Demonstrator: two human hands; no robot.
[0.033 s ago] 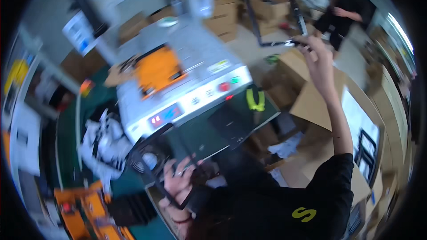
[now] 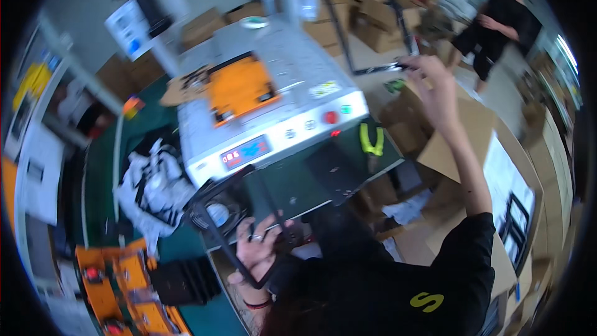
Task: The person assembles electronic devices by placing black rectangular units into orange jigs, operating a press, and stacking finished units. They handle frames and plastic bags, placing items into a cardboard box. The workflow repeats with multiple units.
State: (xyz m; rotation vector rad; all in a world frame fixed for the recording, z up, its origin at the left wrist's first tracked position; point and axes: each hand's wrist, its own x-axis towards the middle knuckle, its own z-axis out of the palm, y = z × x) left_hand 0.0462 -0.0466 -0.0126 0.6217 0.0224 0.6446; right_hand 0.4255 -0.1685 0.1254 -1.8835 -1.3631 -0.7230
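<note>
My right hand (image 2: 430, 81) is raised at the upper right, its fingers pinched on the lower corner of a thin black rectangular frame (image 2: 342, 25). That frame is held up in the air, clear of the machine's right side. Low in the middle, my left hand (image 2: 258, 246) has its fingers spread, with a second black rectangular frame (image 2: 219, 231) lodged between thumb and fingers. This second frame tilts over a round black part with a pale centre (image 2: 217, 214). An orange fixture plate (image 2: 242, 90) lies on the grey bed of the white machine (image 2: 292, 134).
Yellow-handled pliers (image 2: 372, 140) lie at the green table's right edge. Orange fixtures (image 2: 134, 280) and a white plastic bag (image 2: 155, 180) are at left. An open cardboard box (image 2: 457, 140) stands at right, near more black frames (image 2: 513, 230). Farther back is another person (image 2: 500, 22).
The whole view has shifted, so the surroundings sit lower and farther right. Against them, my right hand and its frame have moved left. Both frames stay in the hands.
</note>
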